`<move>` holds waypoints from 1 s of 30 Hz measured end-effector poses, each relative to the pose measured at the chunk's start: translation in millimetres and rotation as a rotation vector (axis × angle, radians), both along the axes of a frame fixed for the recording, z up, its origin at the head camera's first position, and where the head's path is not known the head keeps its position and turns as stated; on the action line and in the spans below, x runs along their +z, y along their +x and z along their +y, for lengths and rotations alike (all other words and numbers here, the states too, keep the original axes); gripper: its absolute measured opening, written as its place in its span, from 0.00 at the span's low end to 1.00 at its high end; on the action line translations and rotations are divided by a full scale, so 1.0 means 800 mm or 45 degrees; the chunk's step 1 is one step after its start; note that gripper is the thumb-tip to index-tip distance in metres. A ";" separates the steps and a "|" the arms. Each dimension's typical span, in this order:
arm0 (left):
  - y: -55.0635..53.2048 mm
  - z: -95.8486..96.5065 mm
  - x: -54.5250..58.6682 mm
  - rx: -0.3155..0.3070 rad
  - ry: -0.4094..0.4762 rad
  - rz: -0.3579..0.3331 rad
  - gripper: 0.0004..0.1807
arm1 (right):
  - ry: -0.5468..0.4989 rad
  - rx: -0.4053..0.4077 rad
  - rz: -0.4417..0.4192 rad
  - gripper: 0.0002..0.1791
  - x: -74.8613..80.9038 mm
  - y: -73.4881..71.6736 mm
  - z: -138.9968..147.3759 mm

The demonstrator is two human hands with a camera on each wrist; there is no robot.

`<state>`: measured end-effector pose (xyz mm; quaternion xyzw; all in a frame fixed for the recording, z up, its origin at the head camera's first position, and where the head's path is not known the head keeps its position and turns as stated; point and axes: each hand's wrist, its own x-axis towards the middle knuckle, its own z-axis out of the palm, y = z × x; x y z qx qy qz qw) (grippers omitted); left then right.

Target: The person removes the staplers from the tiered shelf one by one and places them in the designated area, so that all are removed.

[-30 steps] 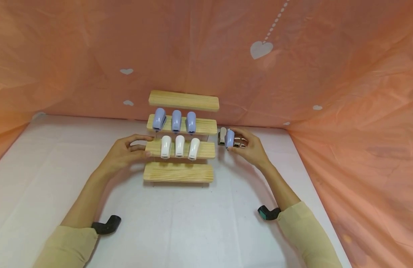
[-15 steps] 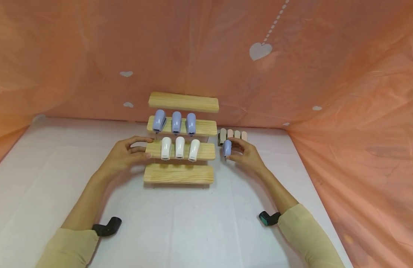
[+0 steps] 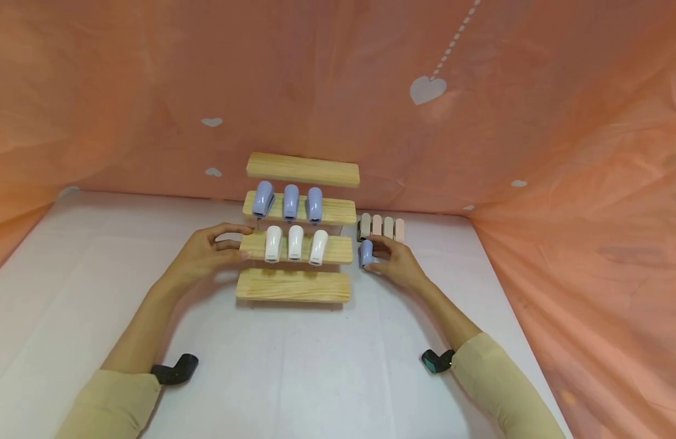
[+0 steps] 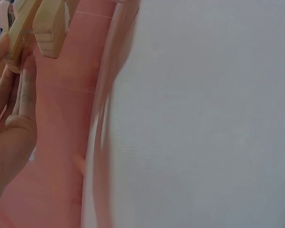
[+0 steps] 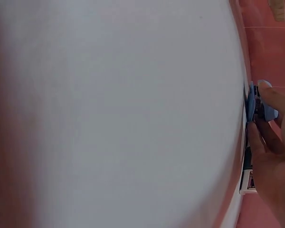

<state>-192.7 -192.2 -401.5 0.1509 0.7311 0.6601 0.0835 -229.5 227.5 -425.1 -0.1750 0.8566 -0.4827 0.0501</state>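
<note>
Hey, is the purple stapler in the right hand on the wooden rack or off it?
Off: in the head view, the right hand holds the purple stapler beside the wooden rack, with a gap between them.

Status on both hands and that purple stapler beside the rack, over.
Left hand gripping left end of second-lowest shelf. Right hand pinching purple stapler. Row of four staplers close behind it; nothing seen blocking in front.

No writing can be read; the small dark marks on the white staplers are illegible.
</note>
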 end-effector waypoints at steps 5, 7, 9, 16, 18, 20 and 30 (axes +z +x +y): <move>0.000 -0.002 0.001 -0.003 0.015 -0.002 0.27 | 0.043 -0.006 0.049 0.37 -0.003 -0.003 -0.003; 0.000 -0.002 0.001 0.003 0.015 -0.002 0.26 | 0.046 0.002 0.057 0.37 -0.004 -0.005 -0.004; -0.001 -0.003 0.001 0.007 0.017 -0.001 0.26 | 0.045 0.010 0.061 0.37 -0.004 -0.006 -0.004; -0.001 -0.003 0.003 -0.005 0.024 0.016 0.26 | 0.020 0.019 0.048 0.38 0.000 -0.008 -0.004; -0.002 -0.003 0.003 -0.004 0.029 0.018 0.26 | 0.025 0.027 0.056 0.38 0.001 -0.008 -0.004; -0.002 -0.002 0.003 -0.001 0.032 0.019 0.26 | 0.031 0.028 0.066 0.38 0.003 -0.009 -0.003; -0.001 -0.002 0.002 0.019 0.017 0.007 0.26 | -0.002 -0.045 0.139 0.33 0.022 -0.011 -0.001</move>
